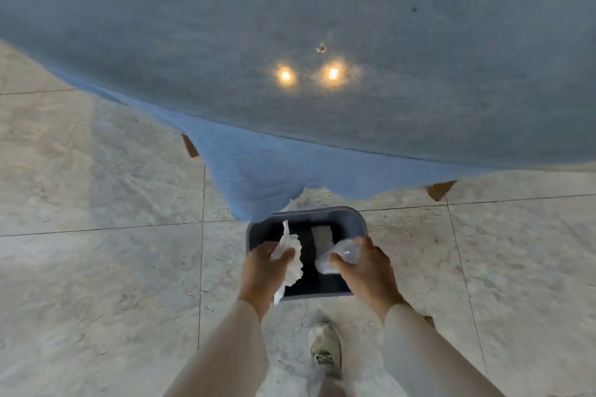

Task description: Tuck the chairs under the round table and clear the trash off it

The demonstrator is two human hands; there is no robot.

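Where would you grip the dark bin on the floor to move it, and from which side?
Grip the bin by its far rim, or its right rim, coming from above. It stands upright with the mouth open, so the rim is exposed; the near edge is covered by the left hand holding crumpled paper and the right hand holding a plastic bottle.

At twelve o'clock we see a blue-grey tablecloth point(290, 26) carrying two warm orange light spots, its hanging edge a brighter blue. Brown table legs point(189, 146) show at its edge. The floor point(96, 171) is pale beige marbled tile with dark grout lines. At six o'clock we see a dark blue-grey bin point(354, 219), black inside, white tissue point(292, 263), clear plastic point(338, 256), cream sleeves point(225, 348) and a whitish shoe point(324, 348).
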